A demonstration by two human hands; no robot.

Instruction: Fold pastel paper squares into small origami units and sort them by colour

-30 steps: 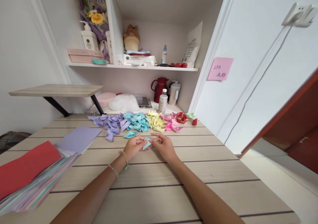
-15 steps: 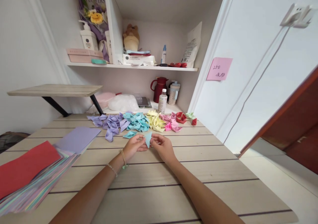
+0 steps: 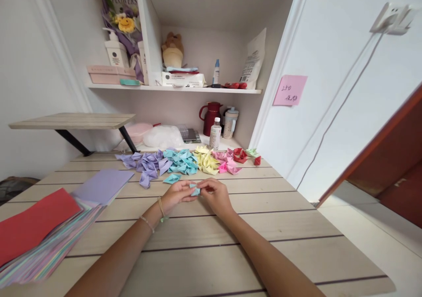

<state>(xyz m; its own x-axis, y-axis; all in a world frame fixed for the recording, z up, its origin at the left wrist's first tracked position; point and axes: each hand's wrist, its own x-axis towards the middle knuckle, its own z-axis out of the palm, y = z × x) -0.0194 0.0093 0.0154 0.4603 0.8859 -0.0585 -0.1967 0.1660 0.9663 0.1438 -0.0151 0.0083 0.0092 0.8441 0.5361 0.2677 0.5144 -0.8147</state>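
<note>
My left hand (image 3: pixel 177 195) and my right hand (image 3: pixel 215 195) meet over the wooden table (image 3: pixel 290 244), both pinching a small folded light-blue paper piece (image 3: pixel 195 190) between their fingertips. Just beyond it lies a single finished blue folded piece (image 3: pixel 172 178). Farther back runs a row of folded paper pieces sorted by colour: purple (image 3: pixel 147 162), blue (image 3: pixel 182 161), yellow (image 3: pixel 206 161), pink (image 3: pixel 227 161) and red (image 3: pixel 241 155).
A stack of coloured paper sheets (image 3: pixel 42 231) with red and lilac on top lies at the left. Behind the table stand a red jug (image 3: pixel 211 117), a small bottle (image 3: pixel 216 133) and a cup. A shelf above holds boxes and bottles. A pink note (image 3: pixel 290 90) sticks to the wall.
The blue piece was held up as an upright triangle half a second ago; now it is folded lower and smaller between the fingertips. Both hands stay in the same place.
</note>
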